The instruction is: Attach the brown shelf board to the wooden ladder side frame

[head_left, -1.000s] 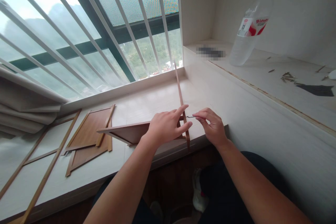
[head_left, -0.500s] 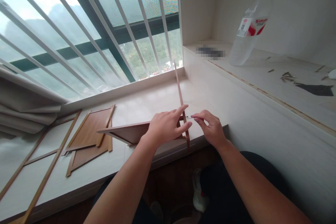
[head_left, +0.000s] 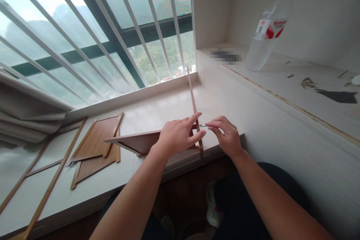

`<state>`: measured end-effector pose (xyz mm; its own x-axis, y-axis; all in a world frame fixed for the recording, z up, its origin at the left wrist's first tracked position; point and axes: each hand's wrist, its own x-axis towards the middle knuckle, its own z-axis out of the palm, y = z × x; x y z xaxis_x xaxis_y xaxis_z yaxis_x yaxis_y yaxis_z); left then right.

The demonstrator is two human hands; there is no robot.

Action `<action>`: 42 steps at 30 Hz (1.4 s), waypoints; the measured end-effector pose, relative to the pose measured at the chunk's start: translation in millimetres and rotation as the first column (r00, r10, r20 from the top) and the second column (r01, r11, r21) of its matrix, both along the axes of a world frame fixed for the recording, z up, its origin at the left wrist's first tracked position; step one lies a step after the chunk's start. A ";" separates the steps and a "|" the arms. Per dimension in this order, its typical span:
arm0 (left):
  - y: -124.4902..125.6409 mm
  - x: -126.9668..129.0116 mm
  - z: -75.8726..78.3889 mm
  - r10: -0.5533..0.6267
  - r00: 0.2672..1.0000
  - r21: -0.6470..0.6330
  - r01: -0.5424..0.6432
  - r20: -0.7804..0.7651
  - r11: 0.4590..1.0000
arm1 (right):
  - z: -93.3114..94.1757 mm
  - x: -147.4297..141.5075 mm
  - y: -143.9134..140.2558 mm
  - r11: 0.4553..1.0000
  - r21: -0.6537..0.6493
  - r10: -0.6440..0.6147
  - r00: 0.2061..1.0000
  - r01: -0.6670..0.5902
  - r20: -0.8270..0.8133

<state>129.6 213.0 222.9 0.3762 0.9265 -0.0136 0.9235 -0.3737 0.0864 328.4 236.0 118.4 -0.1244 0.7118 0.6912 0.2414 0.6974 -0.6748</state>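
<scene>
Right grip (head_left: 226, 134) pinches a metal rod (head_left: 204, 125) — jutting leftward, toward the wooden strip (head_left: 192, 95).

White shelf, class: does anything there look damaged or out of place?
Yes: the white shelf has a rough brown front edge, perhaps damaged, unlike its pale surface; small metal screws lie scattered beside a flat black scrap.

White ledge (head_left: 157, 114): open wood frame (head_left: 60, 168) at left; two brown panels (head_left: 97, 135) beside it, one overlapping other; third panel (head_left: 140, 142) raised at tilt, beside strip (head_left: 192, 95) near ledge's right end. Shelf (head_left: 270, 76) at right: upright bottle (head_left: 261, 48); blurred-out dark item (head_left: 226, 56) left of it; screws (head_left: 309, 84), some clustered, some scattered; black scrap (head_left: 340, 96) just beside cluster. Dark floor (head_left: 188, 183): pale shoe (head_left: 213, 213).
</scene>
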 end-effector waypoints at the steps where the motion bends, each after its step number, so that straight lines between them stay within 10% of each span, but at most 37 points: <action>1: 0.0 0.0 0.0 -0.001 1.000 0.000 0.001 0.001 1.000 | 0.2 0.4 0.1 1.000 -0.003 -0.002 1.000 0.002 -0.009; 42: 0.9 -1.4 3.1 -0.047 0.999 -0.025 0.048 0.003 0.999 | 0.3 -2.4 -0.5 0.986 -0.155 0.045 0.996 -0.056 -0.073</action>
<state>128.2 213.8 226.0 0.4198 0.9069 -0.0359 0.9045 -0.4148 0.0987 326.0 235.5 118.8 -0.1188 0.8060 0.5798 0.1576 0.5919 -0.7905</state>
